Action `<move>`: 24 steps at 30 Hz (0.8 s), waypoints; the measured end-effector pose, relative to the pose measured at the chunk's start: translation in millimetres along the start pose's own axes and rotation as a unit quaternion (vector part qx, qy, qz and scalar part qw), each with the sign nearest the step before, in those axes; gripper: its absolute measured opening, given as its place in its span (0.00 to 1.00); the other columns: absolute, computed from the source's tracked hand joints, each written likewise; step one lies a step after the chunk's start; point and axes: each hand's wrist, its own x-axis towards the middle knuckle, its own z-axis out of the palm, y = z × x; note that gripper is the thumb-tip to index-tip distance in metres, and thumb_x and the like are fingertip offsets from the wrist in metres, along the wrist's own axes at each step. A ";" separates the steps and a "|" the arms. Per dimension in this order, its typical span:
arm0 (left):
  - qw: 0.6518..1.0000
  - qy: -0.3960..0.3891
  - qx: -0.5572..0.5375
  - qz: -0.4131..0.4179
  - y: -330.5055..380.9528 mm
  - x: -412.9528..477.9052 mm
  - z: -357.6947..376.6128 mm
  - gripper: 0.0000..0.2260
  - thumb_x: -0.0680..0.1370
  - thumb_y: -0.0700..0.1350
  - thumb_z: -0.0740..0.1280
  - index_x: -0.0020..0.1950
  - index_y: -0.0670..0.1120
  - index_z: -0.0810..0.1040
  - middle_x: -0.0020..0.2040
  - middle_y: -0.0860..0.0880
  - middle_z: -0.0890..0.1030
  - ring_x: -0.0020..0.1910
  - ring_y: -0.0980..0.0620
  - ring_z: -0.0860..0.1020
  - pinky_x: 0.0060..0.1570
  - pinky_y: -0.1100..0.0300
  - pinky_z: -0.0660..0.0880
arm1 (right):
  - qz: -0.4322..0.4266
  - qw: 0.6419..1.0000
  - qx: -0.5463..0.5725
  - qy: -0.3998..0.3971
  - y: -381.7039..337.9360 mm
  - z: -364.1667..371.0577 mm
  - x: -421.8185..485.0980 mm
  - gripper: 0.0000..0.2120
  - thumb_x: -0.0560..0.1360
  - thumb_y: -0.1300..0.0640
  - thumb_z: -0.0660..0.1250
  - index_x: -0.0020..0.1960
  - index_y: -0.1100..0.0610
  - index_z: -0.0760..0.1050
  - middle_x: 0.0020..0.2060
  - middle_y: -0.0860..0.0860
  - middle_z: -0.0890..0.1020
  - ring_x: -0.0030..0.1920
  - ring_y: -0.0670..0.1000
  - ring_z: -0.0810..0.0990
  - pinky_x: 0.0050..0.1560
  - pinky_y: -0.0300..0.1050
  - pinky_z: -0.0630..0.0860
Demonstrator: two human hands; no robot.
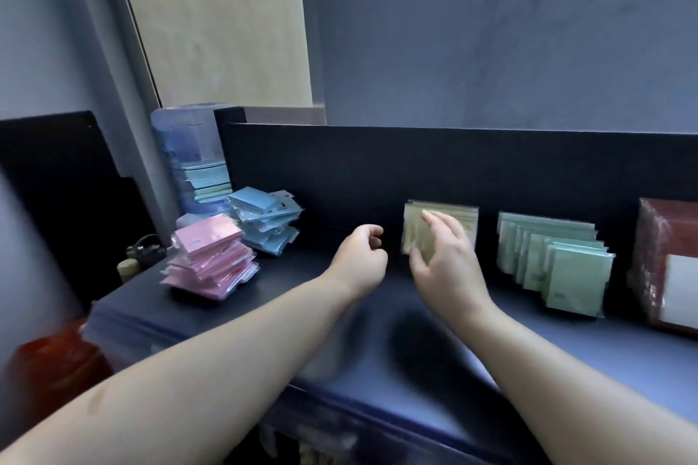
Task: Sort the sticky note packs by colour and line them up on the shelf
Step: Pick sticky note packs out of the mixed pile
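On the dark shelf [377, 362], yellow sticky note packs [459, 217] stand upright against the back panel. My right hand [443, 260] is right in front of them, fingers spread and touching the front yellow pack. My left hand [360, 257] hovers just left of it, loosely curled with nothing in it. A row of green packs [559, 260] stands lined up to the right. A loose heap of pink packs [209, 260] lies at the left, and behind it sits a heap of blue packs [264, 223].
A tall plastic-wrapped bundle of blue and green packs [198, 162] stands at the shelf's far left corner. A red-brown wrapped box [668, 260] sits at the right end. The dark back panel [415, 162] runs behind everything. Small dark items [141, 253] lie left of the shelf.
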 end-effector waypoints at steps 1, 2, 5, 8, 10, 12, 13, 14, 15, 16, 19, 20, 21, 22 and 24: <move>1.000 0.002 0.004 0.005 -0.9 -1.7 -9.6 0.19 0.76 0.38 0.59 0.67 0.47 0.70 0.60 0.48 0.74 0.53 0.50 0.75 0.48 0.59 0.73 | -0.017 1.000 0.004 -0.025 -7.0 2.0 -0.9 0.23 0.75 0.63 0.65 0.69 0.61 0.69 0.66 0.54 0.73 0.67 0.51 0.69 0.64 0.29 0.56; 1.000 0.006 0.008 0.011 -1.9 -3.3 -20.4 0.18 0.77 0.38 0.59 0.66 0.47 0.70 0.59 0.48 0.74 0.52 0.52 0.74 0.47 0.61 0.72 | -0.030 0.998 0.001 -0.055 -13.7 4.6 -1.5 0.21 0.75 0.62 0.64 0.68 0.59 0.71 0.63 0.53 0.75 0.65 0.50 0.71 0.62 0.29 0.59; 0.999 0.020 0.021 0.043 -2.9 -5.9 -56.4 0.17 0.77 0.38 0.60 0.65 0.48 0.71 0.58 0.50 0.74 0.53 0.53 0.74 0.46 0.64 0.71 | -0.051 0.986 -0.030 -0.153 -31.8 14.8 1.7 0.17 0.75 0.59 0.65 0.64 0.55 0.75 0.59 0.49 0.78 0.60 0.48 0.75 0.60 0.33 0.65; 0.996 0.040 0.025 0.079 -5.2 -6.3 -98.4 0.16 0.77 0.39 0.61 0.64 0.49 0.72 0.56 0.51 0.75 0.54 0.53 0.75 0.52 0.63 0.71 | -0.035 0.977 -0.028 -0.207 -51.7 29.2 10.3 0.15 0.75 0.58 0.66 0.61 0.53 0.77 0.53 0.47 0.81 0.54 0.46 0.79 0.59 0.36 0.71; 0.994 0.055 0.031 0.095 -9.5 -3.2 -129.8 0.14 0.78 0.39 0.61 0.63 0.48 0.73 0.53 0.52 0.76 0.52 0.53 0.76 0.52 0.63 0.71 | -0.014 0.976 -0.014 -0.217 -66.6 44.0 18.6 0.13 0.75 0.57 0.67 0.59 0.53 0.78 0.49 0.46 0.82 0.49 0.44 0.80 0.57 0.38 0.73; 0.992 0.062 0.022 0.103 -15.8 2.9 -162.4 0.12 0.78 0.39 0.61 0.61 0.48 0.74 0.50 0.52 0.76 0.49 0.54 0.75 0.51 0.63 0.72 | 0.008 0.976 -0.004 -0.217 -81.1 62.9 26.9 0.12 0.75 0.57 0.67 0.59 0.53 0.78 0.47 0.46 0.82 0.47 0.44 0.79 0.52 0.35 0.73; 0.992 0.066 0.014 0.106 -19.9 7.1 -178.7 0.11 0.78 0.38 0.61 0.59 0.47 0.75 0.49 0.52 0.77 0.47 0.54 0.75 0.49 0.64 0.72 | 0.018 0.977 -0.001 -0.214 -88.2 73.0 31.1 0.12 0.75 0.57 0.67 0.58 0.53 0.78 0.47 0.46 0.82 0.47 0.44 0.79 0.49 0.33 0.73; 0.991 0.074 0.011 0.107 -24.6 12.0 -195.3 0.11 0.78 0.38 0.61 0.58 0.47 0.75 0.47 0.52 0.78 0.45 0.54 0.75 0.46 0.66 0.72 | 0.026 0.978 0.003 -0.209 -95.6 82.7 34.5 0.12 0.75 0.56 0.67 0.58 0.53 0.79 0.47 0.46 0.82 0.46 0.44 0.79 0.48 0.33 0.72; 0.990 0.086 0.013 0.108 -29.6 17.0 -211.5 0.10 0.78 0.39 0.62 0.57 0.47 0.76 0.47 0.52 0.78 0.44 0.54 0.75 0.45 0.67 0.71 | 0.035 0.979 0.011 -0.200 -103.0 92.4 37.7 0.11 0.75 0.55 0.67 0.58 0.52 0.79 0.47 0.45 0.82 0.46 0.43 0.79 0.47 0.34 0.73; 0.989 0.099 0.022 0.105 -35.8 22.8 -226.8 0.10 0.78 0.39 0.62 0.57 0.47 0.76 0.47 0.51 0.79 0.44 0.54 0.75 0.44 0.67 0.71 | 0.045 0.980 0.022 -0.191 -110.1 101.4 39.9 0.10 0.76 0.53 0.67 0.56 0.51 0.79 0.46 0.45 0.82 0.45 0.42 0.79 0.46 0.35 0.73; 0.990 0.097 0.082 0.055 -58.3 38.6 -264.0 0.12 0.77 0.43 0.64 0.60 0.47 0.76 0.52 0.50 0.79 0.49 0.52 0.76 0.48 0.63 0.69 | 0.102 0.975 0.069 -0.184 -130.8 129.4 41.4 0.07 0.76 0.49 0.66 0.50 0.50 0.79 0.40 0.42 0.82 0.34 0.39 0.75 0.34 0.35 0.70; 0.991 0.071 0.110 0.023 -67.4 42.9 -273.0 0.12 0.77 0.46 0.64 0.60 0.48 0.75 0.53 0.50 0.79 0.51 0.51 0.75 0.48 0.61 0.69 | 0.130 0.969 0.084 -0.191 -136.4 138.7 41.2 0.09 0.76 0.46 0.65 0.49 0.50 0.79 0.39 0.43 0.82 0.35 0.42 0.77 0.35 0.39 0.73; 0.990 0.032 0.137 -0.014 -76.6 46.5 -280.3 0.12 0.76 0.50 0.65 0.58 0.48 0.75 0.53 0.50 0.78 0.50 0.51 0.75 0.47 0.60 0.69 | 0.159 0.961 0.099 -0.204 -141.2 147.6 40.9 0.13 0.75 0.42 0.65 0.48 0.51 0.79 0.39 0.45 0.82 0.38 0.45 0.78 0.39 0.44 0.77; 0.985 -0.012 0.166 -0.048 -85.1 48.0 -285.5 0.13 0.75 0.55 0.65 0.54 0.48 0.75 0.51 0.50 0.78 0.47 0.50 0.75 0.45 0.58 0.69 | 0.187 0.951 0.110 -0.222 -146.1 155.1 40.8 0.19 0.73 0.37 0.64 0.47 0.53 0.79 0.38 0.46 0.81 0.40 0.48 0.79 0.43 0.47 0.77; 0.973 -0.098 0.181 -0.099 -101.3 49.4 -291.8 0.23 0.70 0.65 0.62 0.52 0.48 0.76 0.48 0.49 0.79 0.44 0.48 0.75 0.40 0.57 0.69 | 0.233 0.930 0.111 -0.261 -155.6 165.3 41.6 0.26 0.71 0.32 0.62 0.47 0.55 0.78 0.39 0.49 0.79 0.40 0.49 0.78 0.40 0.45 0.77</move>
